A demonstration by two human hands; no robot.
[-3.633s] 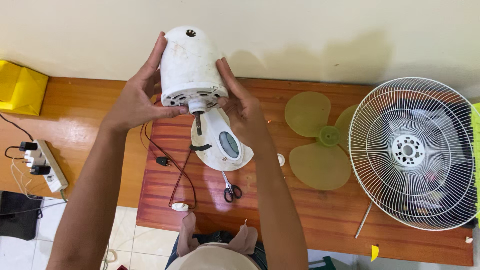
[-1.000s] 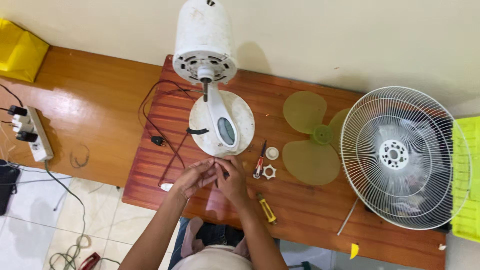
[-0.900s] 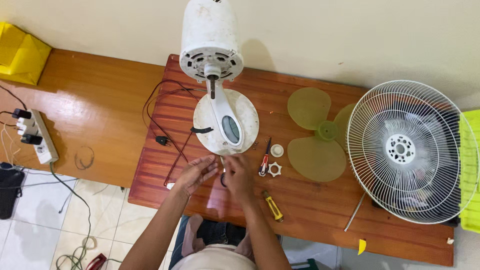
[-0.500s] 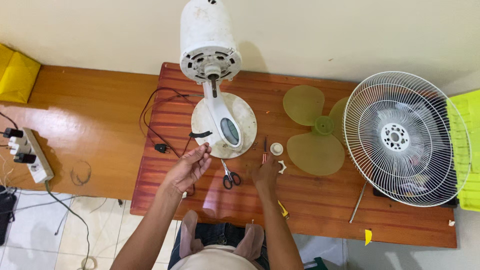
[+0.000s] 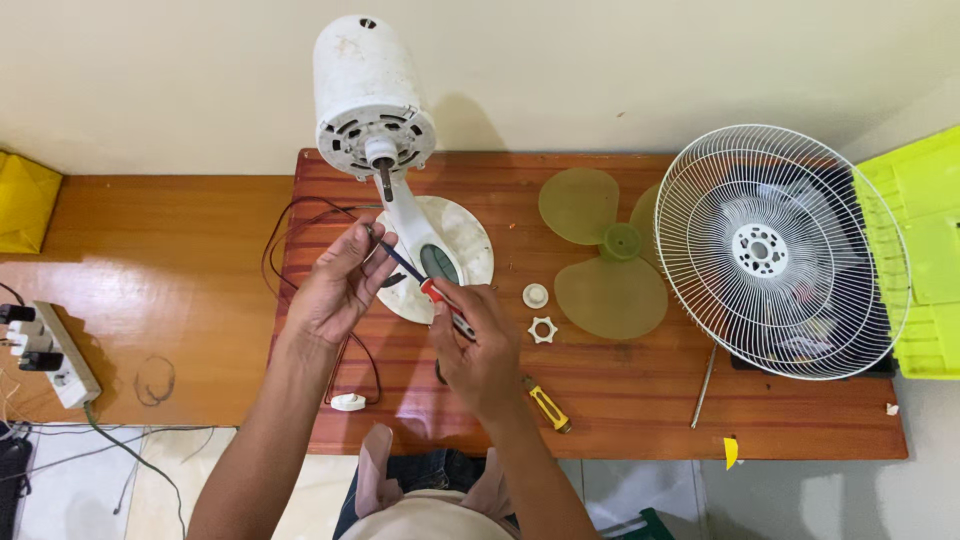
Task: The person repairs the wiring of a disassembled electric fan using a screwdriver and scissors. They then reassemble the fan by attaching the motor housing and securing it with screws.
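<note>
Over wooden table, right hand clenched on red-handled screwdriver. Shaft slants up-left from grip; left hand pinches tip. Fan motor shaft lies just beyond tip, up and away, left hand nearer. Yellow-handled tool just right of grip.

Table: we see glossy varnished wood.
Motor housing: matt white plastic, scuffed.
Blade: translucent green plastic.
Grille: white wire.
Screwdriver: metal shaft, red plastic grip.
</note>
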